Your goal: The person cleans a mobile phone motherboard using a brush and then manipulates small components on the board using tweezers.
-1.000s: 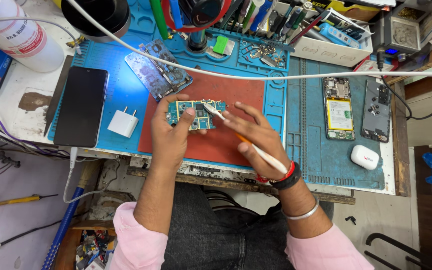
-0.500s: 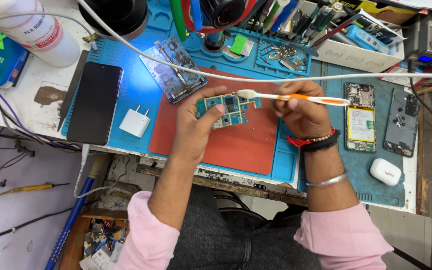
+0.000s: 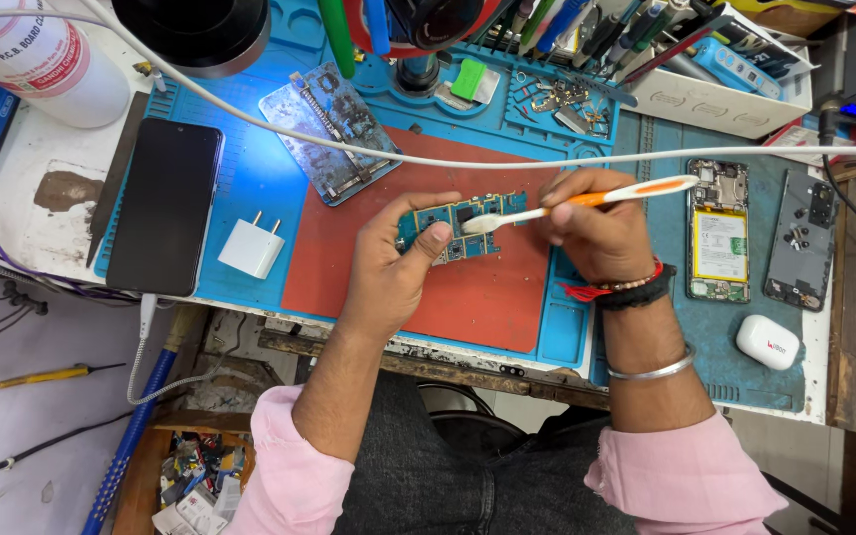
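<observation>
The left hand point(image 3: 393, 267) is pinching a blue circuit board point(image 3: 460, 226) between thumb and fingers above the red mat point(image 3: 369, 248). The right hand point(image 3: 591, 233) is gripping a white-and-orange toothbrush point(image 3: 587, 200) (bristles touching the board). A white charger point(image 3: 251, 248) is lying nearby.

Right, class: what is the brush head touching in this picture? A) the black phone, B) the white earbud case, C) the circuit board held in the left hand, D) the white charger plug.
C: the right hand holds the toothbrush with its bristles against the circuit board gripped by the left hand.
</observation>
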